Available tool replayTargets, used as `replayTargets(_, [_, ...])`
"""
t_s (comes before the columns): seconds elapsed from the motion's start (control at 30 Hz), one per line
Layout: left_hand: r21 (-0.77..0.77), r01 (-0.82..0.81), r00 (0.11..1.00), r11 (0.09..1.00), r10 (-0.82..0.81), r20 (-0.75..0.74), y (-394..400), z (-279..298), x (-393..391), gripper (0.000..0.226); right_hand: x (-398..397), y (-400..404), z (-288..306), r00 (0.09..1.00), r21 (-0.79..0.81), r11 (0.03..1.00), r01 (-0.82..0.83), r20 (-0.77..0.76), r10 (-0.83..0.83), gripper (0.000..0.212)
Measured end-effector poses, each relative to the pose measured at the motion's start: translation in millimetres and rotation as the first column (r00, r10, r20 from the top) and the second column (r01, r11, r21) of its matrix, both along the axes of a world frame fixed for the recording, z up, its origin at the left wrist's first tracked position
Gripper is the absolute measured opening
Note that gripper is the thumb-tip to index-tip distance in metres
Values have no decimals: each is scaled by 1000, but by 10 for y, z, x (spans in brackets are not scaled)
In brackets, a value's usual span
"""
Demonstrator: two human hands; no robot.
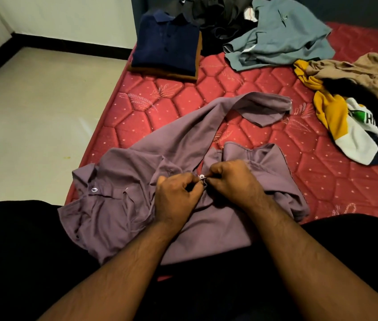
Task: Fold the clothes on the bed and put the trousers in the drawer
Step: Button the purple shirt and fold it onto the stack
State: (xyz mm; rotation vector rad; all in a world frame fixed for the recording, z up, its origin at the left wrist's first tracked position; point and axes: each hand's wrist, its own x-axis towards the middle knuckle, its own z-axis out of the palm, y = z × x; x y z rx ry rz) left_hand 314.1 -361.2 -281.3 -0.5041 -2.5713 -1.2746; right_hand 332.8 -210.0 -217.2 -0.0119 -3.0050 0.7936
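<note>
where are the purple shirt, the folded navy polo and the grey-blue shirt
purple shirt [178, 147]: head view, on the flat back panel above the hands
folded navy polo [164, 47]: head view, on its buttoned front
grey-blue shirt [285, 40]: head view, on the crumpled body

Shirt on bed; folded stack behind, left.

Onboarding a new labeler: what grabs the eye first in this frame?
Both hands, left hand and right hand, meet at center, pinching the placket of a purple shirt around a white button. Behind it spreads the red quilted mattress, with a folded navy polo on a stack at far left. A yellow-and-white garment lies crumpled at the right edge.
</note>
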Motion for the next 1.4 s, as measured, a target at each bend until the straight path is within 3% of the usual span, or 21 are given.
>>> replayTargets(0.17, [-64, 84, 991, 994, -90, -103, -3, 19, 2, 18, 34, 50, -100, 992, -82, 988, 128, -3, -129, 21])
replayTargets(0.23, [-5, 141, 987, 990, -141, -73, -18, 37, -17, 21, 49, 45, -149, 984, -86, 981, 176, 3, -176, 29])
replayTargets(0.37, [275, 259, 902, 926, -334, 275, 0, 250, -8, 19, 70, 76, -109, 972, -115, 971, 209, -85, -219, 29])
replayTargets(0.43, [281, 326, 819, 903, -418, 393, -76, 378, -93, 24, 106, 127, -26, 974, -79, 980, 185, -114, -194, 26])
replayTargets(0.5, [137, 374, 844, 917, -398, 359, -220, 464, -282, 37, 155, 153, 69, 987, 4, 990, 143, -70, -142, 31])
replayTargets(0.53, [-27, 413, 867, 910, -384, 318, -303, 464, -426, 41, 171, 161, 86, 991, 83, 987, 136, -20, -135, 30])
replayTargets(0.57, [-244, 458, 875, 855, -384, 296, -395, 458, -576, 43, 191, 170, 87, 991, 171, 977, 128, 9, -131, 28])
replayTargets(0.63, [-635, 506, 861, 584, -380, 337, -541, 463, -798, 43, 221, 184, 96, 989, 295, 950, 102, 76, -130, 22])
replayTargets(0.67, [-726, 508, 856, 463, -368, 363, -603, 464, -870, 42, 222, 194, 112, 986, 311, 945, 101, 98, -137, 14])
replayTargets(0.7, [-762, 500, 856, 411, -366, 364, -647, 460, -912, 38, 228, 219, 114, 983, 312, 946, 86, 127, -131, 5])
replayTargets(0.77, [-775, 439, 880, 455, -390, 270, -719, 509, -975, 23, 228, 252, 121, 987, 389, 921, 11, 143, -72, 25])
replayTargets(0.87, [-566, 378, 921, 733, -359, 150, -783, 600, -1083, 11, 166, 270, 113, 986, 602, 788, -129, 159, 40, 30])
replayTargets(0.93, [-259, 333, 935, 907, -282, 213, -724, 730, -1209, 14, 88, 324, 200, 959, 519, 818, -250, 251, 134, 27])
replayTargets(1.0, [18, 178, 945, 984, -176, 275, -570, 987, -1404, 18, -56, 447, 474, 885, 342, 877, -339, 431, 174, 33])
replayTargets(1.07, [100, 45, 983, 994, -61, 172, -423, 1448, -1654, 14, -334, 687, 896, 892, 454, 816, -357, 425, 154, 38])
replayTargets(1.13, [180, -98, 995, 979, 91, 45, -308, 2137, -1926, 12, -593, 1020, 1499, 967, 659, 728, -188, 254, 20, 36])
replayTargets(1.2, [335, -188, 974, 923, 218, -55, -204, 3071, -2228, 10, -788, 1396, 2291, 992, 767, 631, 119, -71, -101, 29])
replayTargets(1.23, [411, -213, 956, 886, 276, -99, -180, 3506, -2347, 6, -847, 1566, 2635, 955, 746, 600, 289, -267, -127, 25])
replayTargets(1.3, [564, -140, 913, 814, 326, -244, -155, 4425, -2475, 4, -902, 1797, 3371, 754, 574, 578, 580, -647, -115, 13])
replayTargets(1.33, [617, -82, 876, 782, 352, -330, -142, 4799, -2474, 6, -891, 1827, 3690, 641, 502, 568, 653, -765, -61, 11])
replayTargets(1.4, [634, 26, 762, 773, 394, -513, -183, 5118, -2422, 10, -871, 1843, 4010, 524, 471, 531, 704, -850, 59, 15])
